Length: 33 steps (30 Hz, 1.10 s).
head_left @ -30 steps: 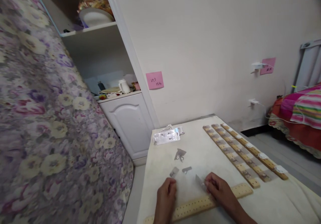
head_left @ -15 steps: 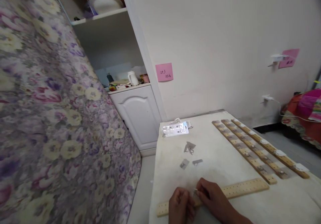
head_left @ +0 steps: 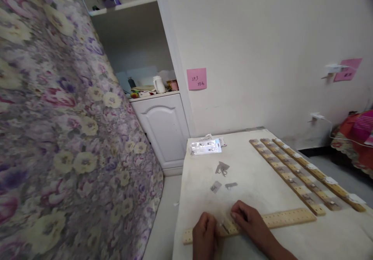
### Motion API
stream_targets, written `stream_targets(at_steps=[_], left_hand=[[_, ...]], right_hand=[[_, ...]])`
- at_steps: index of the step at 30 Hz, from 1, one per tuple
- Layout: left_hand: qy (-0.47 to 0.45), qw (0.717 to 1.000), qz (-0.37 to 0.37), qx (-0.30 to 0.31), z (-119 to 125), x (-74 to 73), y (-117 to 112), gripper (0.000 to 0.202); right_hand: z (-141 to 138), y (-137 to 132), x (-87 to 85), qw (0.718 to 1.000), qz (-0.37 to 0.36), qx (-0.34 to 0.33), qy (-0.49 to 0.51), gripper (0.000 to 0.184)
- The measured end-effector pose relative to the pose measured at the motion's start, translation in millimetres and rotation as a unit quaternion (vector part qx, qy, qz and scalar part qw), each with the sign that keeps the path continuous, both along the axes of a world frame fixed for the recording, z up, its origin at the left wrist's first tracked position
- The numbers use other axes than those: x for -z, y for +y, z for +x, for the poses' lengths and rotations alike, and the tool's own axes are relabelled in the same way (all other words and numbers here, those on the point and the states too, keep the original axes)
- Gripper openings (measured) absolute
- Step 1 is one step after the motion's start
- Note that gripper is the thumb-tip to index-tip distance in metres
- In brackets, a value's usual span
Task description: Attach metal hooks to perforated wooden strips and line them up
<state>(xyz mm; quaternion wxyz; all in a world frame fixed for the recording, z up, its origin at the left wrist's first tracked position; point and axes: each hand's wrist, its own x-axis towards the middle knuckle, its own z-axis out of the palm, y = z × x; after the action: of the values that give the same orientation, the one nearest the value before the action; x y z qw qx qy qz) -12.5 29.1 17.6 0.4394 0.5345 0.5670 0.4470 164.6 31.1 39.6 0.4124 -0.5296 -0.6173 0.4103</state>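
Note:
A wooden strip with rows of holes lies across the near part of the table, beneath both hands. My left hand is closed at its left part, fingers curled, gripping the edge of a clear adhesive hook whose dark metal part shows between the hands. My right hand is pinched just right of that hook; what sits in its fingertips, if anything, is too small to make out. Beyond the hands lie loose clear-backed hooks: a square one, a side-on one and an overlapping group.
Three wooden strips with hooks lie side by side along the table's right. Clear hook packaging rests at the far left corner. A floral curtain hangs at left, beside a white cabinet. The wall stands behind the table.
My hands have moved apart a little, so the hook's metal part now shows between them. The loose hooks and strips lie as before; the camera view has shifted slightly.

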Motion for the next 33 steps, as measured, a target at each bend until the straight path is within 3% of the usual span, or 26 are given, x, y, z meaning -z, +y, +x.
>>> stream_targets(at_steps=[8,16,21,27,33], left_hand=[[0.084,0.994,0.011,0.067,5,-18.0,-7,0.031],[-0.015,0.998,0.015,0.054,6,-15.8,-8,0.036],[-0.051,0.996,-0.05,0.06,2,-11.1,-8,0.039],[-0.099,0.992,-0.074,0.032,-9,-7.0,-17,0.032],[-0.131,0.984,-0.107,-0.06,-27,3.2,-35,0.037]], right_hand=[[-13,8,9.7,0.994,-0.049,-0.032,0.09,0.012],[-24,8,8.9,0.984,-0.081,-0.025,0.156,0.03],[-26,15,13.0,0.981,-0.09,-0.011,0.172,0.037],[-47,24,17.8,0.982,-0.091,-0.038,0.161,0.034],[-76,29,18.1,0.986,-0.071,-0.098,0.111,0.016]])
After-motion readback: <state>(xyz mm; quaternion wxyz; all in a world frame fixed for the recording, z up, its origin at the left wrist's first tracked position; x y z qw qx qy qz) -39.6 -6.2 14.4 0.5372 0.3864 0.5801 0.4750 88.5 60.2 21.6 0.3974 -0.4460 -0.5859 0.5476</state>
